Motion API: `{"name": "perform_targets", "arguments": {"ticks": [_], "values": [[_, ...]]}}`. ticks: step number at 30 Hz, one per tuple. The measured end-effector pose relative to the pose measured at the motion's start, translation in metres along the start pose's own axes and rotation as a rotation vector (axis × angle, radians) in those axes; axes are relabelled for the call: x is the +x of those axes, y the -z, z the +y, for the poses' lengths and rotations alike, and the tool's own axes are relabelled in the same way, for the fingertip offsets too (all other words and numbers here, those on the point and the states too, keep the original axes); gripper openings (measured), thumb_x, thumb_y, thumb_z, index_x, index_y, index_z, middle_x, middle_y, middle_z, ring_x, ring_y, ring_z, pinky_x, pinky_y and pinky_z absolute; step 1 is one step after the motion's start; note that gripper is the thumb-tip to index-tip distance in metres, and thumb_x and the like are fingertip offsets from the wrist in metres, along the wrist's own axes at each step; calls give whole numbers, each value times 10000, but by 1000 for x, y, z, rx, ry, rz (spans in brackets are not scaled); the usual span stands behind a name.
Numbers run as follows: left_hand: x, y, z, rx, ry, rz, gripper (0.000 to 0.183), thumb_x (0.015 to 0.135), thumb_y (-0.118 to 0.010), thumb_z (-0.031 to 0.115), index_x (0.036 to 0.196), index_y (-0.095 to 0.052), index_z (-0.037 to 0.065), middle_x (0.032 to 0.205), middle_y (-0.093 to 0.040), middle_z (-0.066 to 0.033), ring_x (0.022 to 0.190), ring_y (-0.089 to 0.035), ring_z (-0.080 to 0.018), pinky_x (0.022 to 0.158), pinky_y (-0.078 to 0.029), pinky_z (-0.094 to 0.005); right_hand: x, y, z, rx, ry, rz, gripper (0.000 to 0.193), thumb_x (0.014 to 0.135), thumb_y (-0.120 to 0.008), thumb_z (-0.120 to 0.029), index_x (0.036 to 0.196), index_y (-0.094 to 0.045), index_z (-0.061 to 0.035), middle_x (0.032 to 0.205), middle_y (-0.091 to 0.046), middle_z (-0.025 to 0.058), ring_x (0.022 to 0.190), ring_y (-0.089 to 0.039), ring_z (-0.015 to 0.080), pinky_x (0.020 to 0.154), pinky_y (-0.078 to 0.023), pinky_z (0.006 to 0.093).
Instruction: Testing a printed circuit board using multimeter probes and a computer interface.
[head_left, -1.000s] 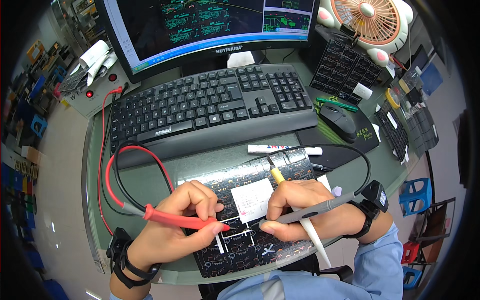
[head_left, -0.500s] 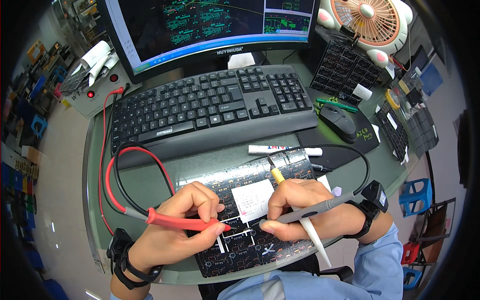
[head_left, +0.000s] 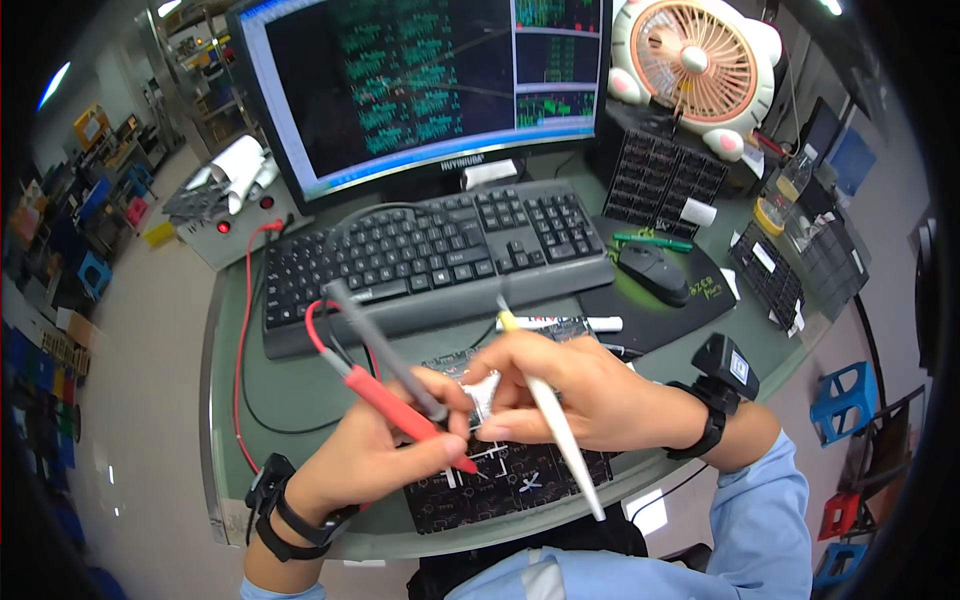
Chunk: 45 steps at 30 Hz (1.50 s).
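Note:
My left hand (head_left: 365,450) is closed around a red test probe (head_left: 392,403), its tip pointing down at the black circuit board panel (head_left: 440,512). A grey test probe (head_left: 380,345) also lies in that hand, slanting up and left. My right hand (head_left: 600,390) is closed on a white pen-like tool (head_left: 565,445) with a yellow collar and dark tip; its white end points toward me. A creased white paper slip (head_left: 484,392) shows by the right fingertips; whether they pinch it I cannot tell. White strips mark a patch of the panel below my hands.
Behind the panel stand a black keyboard (head_left: 420,265) and a monitor (head_left: 430,90). To the right are a mouse (head_left: 652,272) on its mat, a white marker (head_left: 604,324), upright black panels (head_left: 660,180) and a fan (head_left: 695,60). Probe leads run left to a box (head_left: 215,235).
The grey probe has passed from my right hand to my left. My right hand has moved left toward the paper slip, which now looks creased. The view has shifted, and the screen picture has changed.

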<state>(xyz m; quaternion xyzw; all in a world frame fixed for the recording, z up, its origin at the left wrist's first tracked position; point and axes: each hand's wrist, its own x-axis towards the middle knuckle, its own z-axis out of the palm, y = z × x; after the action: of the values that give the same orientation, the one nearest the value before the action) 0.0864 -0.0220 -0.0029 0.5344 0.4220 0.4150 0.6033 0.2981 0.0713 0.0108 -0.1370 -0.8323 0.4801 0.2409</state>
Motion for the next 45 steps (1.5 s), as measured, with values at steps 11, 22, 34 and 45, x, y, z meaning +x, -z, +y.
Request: {"name": "perform_targets", "arguments": {"ticks": [11, 22, 34, 45], "values": [[18, 88, -32, 286, -377, 538, 495, 955, -297, 300, 947, -664, -33, 1124, -629, -166, 1183, -513, -283, 1044, -323, -374, -93, 54, -19, -866, -6, -241, 606, 681, -772, -387, 1172, -550, -109, 1316, -526, 60, 1184, -517, 250, 981, -404, 419], [10, 74, -26, 154, -471, 561, 505, 908, -289, 304, 964, -652, -43, 1271, -554, -208, 1233, -472, -275, 1085, -276, -362, -108, 41, -12, -991, -11, -229, 545, 723, -747, -233, 1204, -513, -126, 1342, -494, 50, 1201, -510, 232, 1025, -381, 431], [12, 82, -25, 214, -532, 551, 502, 915, -287, 310, 967, -633, -50, 1223, -573, -204, 1228, -466, -270, 1103, -252, -372, -114, 35, 6, -1181, 202, -47, 326, 813, -634, -171, 1136, -603, -144, 1223, -612, 38, 1015, -628, 218, 939, -477, 388], [10, 38, -19, -164, -451, 369, 472, 897, -323, 291, 974, -630, -59, 1440, -397, -157, 1368, -316, -265, 1133, -222, -403, -95, 34, 6, -549, 218, 637, 226, 844, -618, 8, 1060, -662, -39, 780, -681, 69, 710, -663, 196, 692, -504, 332]]}}
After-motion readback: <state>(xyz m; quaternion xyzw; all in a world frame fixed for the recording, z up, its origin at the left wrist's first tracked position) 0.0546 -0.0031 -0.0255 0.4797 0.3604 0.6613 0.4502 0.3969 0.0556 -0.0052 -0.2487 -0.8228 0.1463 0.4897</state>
